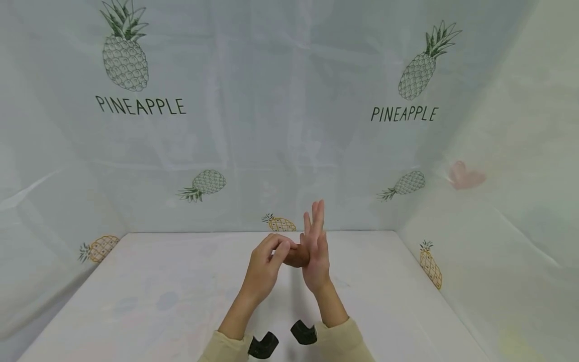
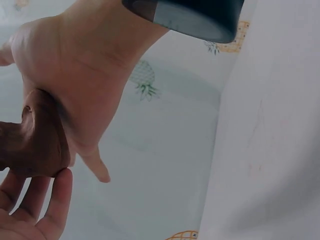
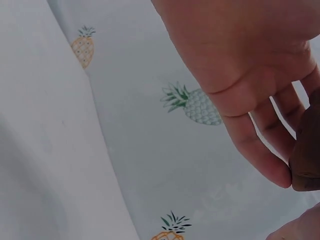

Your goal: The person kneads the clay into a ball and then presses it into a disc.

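Between the two hands is a lump of brown clay (image 1: pixel 297 257), seen in the left wrist view as a brown clay piece (image 2: pixel 42 142) with a narrower neck and a wide, flared end. My left hand (image 1: pixel 264 264) curls its fingers and thumb round the clay from the left; in the right wrist view its fingertips touch the edge of the clay (image 3: pixel 307 155). My right hand (image 1: pixel 315 259) stands upright, fingers pointing up, with its palm against the flared end. The far side of the clay is hidden by the palm.
Below the hands lies a white table surface (image 1: pixel 181 301). Pale sheets (image 1: pixel 289 125) printed with pineapples rise behind it and at both sides. Black wrist mounts (image 1: pixel 264 346) sit at the cream sleeves (image 1: pixel 346 342).
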### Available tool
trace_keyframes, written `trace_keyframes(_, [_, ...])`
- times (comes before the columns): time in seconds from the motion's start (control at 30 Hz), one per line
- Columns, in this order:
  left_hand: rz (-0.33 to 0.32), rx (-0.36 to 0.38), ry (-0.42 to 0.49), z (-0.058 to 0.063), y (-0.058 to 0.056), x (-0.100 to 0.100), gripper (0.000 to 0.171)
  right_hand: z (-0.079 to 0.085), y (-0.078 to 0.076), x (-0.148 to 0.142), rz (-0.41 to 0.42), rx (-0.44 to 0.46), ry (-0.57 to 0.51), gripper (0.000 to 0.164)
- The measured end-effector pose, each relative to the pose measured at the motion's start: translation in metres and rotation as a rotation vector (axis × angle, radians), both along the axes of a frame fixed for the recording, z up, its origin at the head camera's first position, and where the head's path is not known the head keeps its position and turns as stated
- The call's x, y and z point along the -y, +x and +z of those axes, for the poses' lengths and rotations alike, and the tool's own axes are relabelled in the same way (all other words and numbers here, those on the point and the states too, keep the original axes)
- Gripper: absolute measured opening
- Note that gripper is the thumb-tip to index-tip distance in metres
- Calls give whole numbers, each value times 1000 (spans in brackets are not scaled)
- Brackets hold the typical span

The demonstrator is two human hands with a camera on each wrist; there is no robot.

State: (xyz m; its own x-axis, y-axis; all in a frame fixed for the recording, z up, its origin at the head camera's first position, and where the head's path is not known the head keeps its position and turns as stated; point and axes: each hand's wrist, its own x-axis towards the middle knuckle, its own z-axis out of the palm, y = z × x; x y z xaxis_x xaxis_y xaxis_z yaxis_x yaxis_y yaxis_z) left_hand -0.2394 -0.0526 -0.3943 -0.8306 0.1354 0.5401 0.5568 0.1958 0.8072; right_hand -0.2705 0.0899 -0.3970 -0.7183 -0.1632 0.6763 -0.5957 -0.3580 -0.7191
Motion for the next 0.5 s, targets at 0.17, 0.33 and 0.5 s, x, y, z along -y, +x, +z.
trace_keyframes(0.17, [-13, -16, 36, 2, 3, -1, 37, 1, 3, 5, 19, 3, -5, 73])
trace_keyframes(0.33, [-74, 21, 72, 3, 5, -2, 40, 0, 5, 8, 39, -7, 3, 73])
trace_keyframes(0.5, [-89, 5, 89, 0, 5, -2, 44, 0, 8, 11, 59, -25, 28, 72])
